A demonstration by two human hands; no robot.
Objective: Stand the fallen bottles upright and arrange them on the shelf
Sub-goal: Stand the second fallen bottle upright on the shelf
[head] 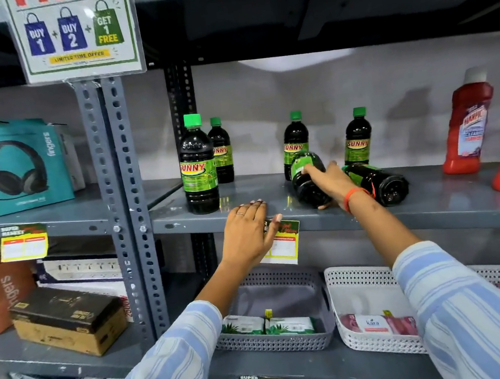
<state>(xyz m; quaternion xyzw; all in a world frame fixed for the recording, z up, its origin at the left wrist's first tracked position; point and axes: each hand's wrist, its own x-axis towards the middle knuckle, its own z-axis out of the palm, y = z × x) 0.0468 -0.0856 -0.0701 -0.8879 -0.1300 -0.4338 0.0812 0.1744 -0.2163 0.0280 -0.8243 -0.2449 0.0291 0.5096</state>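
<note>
Several dark bottles with green caps and green labels stand upright on the grey shelf (275, 214): one at the front left (197, 167), one behind it (221, 150), and two further back (295, 137) (357, 137). Two bottles lie on their sides. My right hand (332, 181) grips one fallen bottle (307, 180), its base pointing toward me. The other fallen bottle (377, 181) lies just to the right of that hand. My left hand (248, 233) rests flat with fingers spread on the shelf's front edge, holding nothing.
Red bottles (467, 124) stand at the shelf's right end. A price tag (284, 242) hangs from the shelf edge. Below are a grey basket (275, 342) and a white basket (376, 345) with packets. Boxes fill the left rack beyond a perforated upright (121, 201).
</note>
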